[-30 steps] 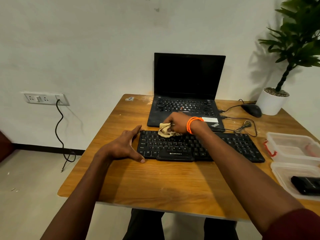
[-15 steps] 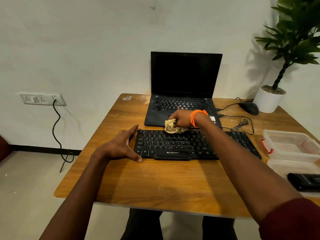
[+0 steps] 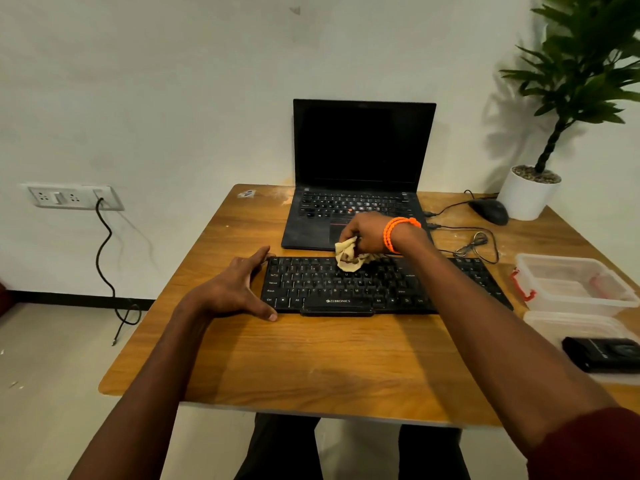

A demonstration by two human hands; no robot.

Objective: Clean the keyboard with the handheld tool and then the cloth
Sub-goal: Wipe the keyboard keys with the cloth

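A pale wall backs a wooden worktop whose right part runs out of frame. On it lies a black keyboard, its long side facing the person, with an open laptop just behind, screen dark. The right forearm crosses over the keyboard's right half and hides a band of keys there; the far right end shows again beyond the arm.

The right hand, with orange bands at the wrist, has its grip clamped on a crumpled cream cloth. The cloth is pressed to the upper key rows near the keyboard's middle; part of it is buried under the fingers, and dark marks on it are hard to read. The left hand rests flat at the keyboard's left end, fingers straight along the edge, thumb by the near corner, its grip spread apart.

At the right, two clear plastic containers sit near the edge, the nearer one cut off by the frame. A black device lies in it, partly out of view; what it is cannot be told. Farther back are a mouse, a coiled cable and a potted plant whose leaves are cropped.
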